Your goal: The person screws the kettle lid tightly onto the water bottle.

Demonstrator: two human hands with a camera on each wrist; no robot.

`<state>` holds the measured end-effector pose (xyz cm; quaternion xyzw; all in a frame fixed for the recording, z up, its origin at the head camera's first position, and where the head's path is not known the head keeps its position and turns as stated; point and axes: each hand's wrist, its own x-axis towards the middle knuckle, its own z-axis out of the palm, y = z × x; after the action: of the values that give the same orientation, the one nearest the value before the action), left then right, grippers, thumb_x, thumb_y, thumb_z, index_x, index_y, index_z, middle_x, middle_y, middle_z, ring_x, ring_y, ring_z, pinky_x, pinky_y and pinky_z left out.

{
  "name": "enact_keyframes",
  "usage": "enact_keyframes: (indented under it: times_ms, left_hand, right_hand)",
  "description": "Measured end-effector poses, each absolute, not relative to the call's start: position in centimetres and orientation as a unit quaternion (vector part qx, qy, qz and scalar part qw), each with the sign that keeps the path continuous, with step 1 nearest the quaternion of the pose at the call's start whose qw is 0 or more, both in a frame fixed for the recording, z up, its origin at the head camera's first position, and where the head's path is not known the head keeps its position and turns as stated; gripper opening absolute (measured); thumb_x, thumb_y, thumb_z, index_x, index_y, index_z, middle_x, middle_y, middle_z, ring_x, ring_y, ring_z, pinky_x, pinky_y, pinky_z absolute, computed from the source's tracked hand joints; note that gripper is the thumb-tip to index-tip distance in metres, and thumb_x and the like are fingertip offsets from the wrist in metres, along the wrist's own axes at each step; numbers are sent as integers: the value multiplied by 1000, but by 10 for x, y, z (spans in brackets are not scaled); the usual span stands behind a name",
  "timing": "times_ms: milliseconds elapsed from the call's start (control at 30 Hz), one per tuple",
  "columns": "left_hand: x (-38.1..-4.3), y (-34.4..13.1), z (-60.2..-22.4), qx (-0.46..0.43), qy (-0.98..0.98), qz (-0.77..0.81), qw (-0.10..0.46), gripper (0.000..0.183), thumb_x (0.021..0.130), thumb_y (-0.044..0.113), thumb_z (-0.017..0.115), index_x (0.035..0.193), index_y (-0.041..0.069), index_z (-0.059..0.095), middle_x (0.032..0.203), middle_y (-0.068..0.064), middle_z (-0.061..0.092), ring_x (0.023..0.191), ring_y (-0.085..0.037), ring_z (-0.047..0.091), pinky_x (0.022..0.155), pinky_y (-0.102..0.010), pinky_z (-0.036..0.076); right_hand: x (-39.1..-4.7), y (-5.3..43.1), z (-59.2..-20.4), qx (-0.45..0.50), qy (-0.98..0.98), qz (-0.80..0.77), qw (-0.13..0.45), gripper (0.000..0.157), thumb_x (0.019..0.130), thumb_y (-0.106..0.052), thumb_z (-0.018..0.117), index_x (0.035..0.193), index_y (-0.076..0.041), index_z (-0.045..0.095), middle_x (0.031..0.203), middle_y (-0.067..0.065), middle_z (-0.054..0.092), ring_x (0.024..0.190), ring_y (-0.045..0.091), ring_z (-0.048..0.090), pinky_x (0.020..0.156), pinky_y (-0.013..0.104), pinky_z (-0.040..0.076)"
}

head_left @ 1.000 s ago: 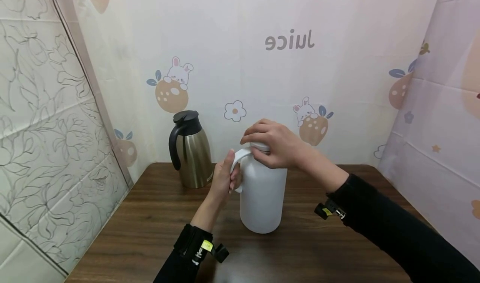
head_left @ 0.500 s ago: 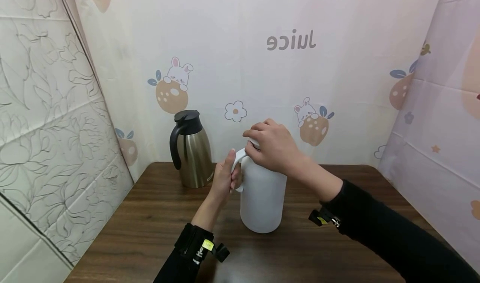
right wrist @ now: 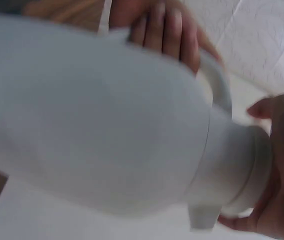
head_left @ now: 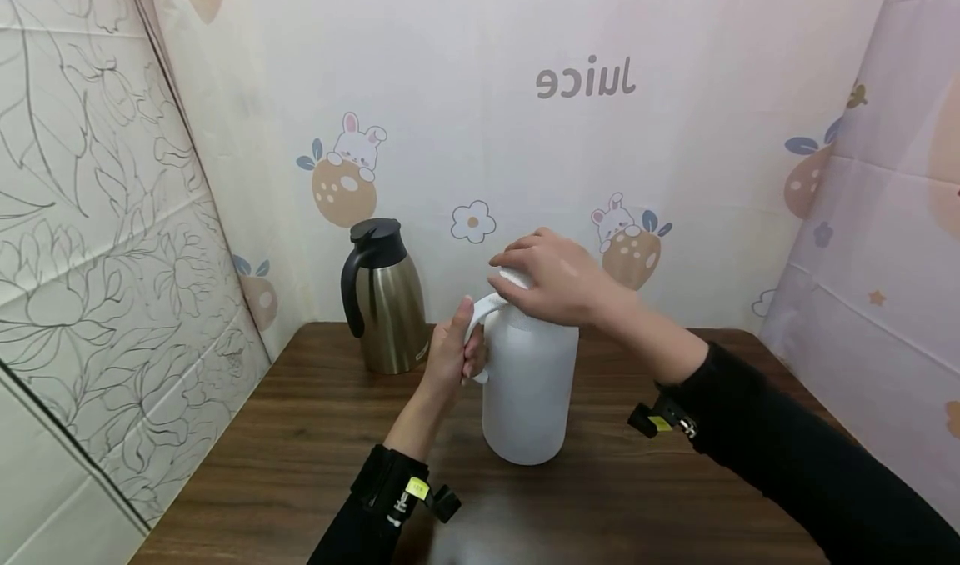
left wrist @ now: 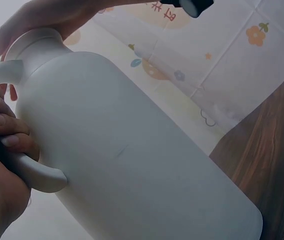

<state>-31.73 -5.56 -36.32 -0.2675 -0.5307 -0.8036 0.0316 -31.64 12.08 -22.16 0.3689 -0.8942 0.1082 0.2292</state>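
Observation:
A white vacuum jug point(head_left: 528, 398) stands upright on the wooden table, its looped handle point(head_left: 484, 307) facing left. My left hand point(head_left: 450, 350) grips that handle, the fingers curled through the loop and the thumb along its upper part. Over the jug's top, my right hand point(head_left: 558, 277) holds the round white lid point(right wrist: 261, 170), with thumb and fingers spread to either side of its rim. A short spout point(right wrist: 203, 216) juts from the neck opposite the handle in the right wrist view. Much of the lid is hidden under the right hand in the head view.
Behind and left of the white jug stands a steel vacuum jug point(head_left: 393, 311) with a black lid and handle. The brown wooden table point(head_left: 300, 465) reaches back to a printed curtain point(head_left: 420, 90). A flower-patterned panel point(head_left: 112, 240) borders the left side.
My right hand has shifted round the lid, turning one way and then back, its wrist swinging slightly. My left hand keeps its grip on the handle and the jug stays put.

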Motion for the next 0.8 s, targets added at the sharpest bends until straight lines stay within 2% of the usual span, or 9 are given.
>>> enact_keyframes:
  times_ms: [233,400,567,800]
  left_hand:
    - [-314,-54,-364,-267,-536,-800,37,62,103,51,41,52,16,41,40,9,42,32,-9,35,32,-17,28]
    - [-313,-53,-365,-269,-536,-799,36,62,104,50,40,52,16,41,40,9,42,32,-9,35,32,-18,27]
    - [-312,-52,-365,-268,-536,-800,36,62,104,50,40,52,15,40,40,9,42,32,-7,35,32,-18,27]
    - [-309,-51,-362,-263,-536,-802,35,62,104,49,40,52,15,38,39,9,41,32,-7,34,32,-17,26]
  right_hand:
    - [-338,142,-218,503,-825,135,218,29,94,-35,62,116,-21,73,117,-5,69,115,11,52,94,45,49]
    - [-345,147,-228,547,-795,178,192,30,94,-32,63,121,-20,70,121,-3,68,115,9,54,90,44,53]
    - [-344,146,-234,535,-795,198,206,29,95,-29,62,120,-19,71,119,-2,69,112,8,57,86,42,55]
    - [-329,138,-233,437,-856,161,222,33,95,-35,58,121,-19,71,117,-1,71,108,13,61,85,41,56]
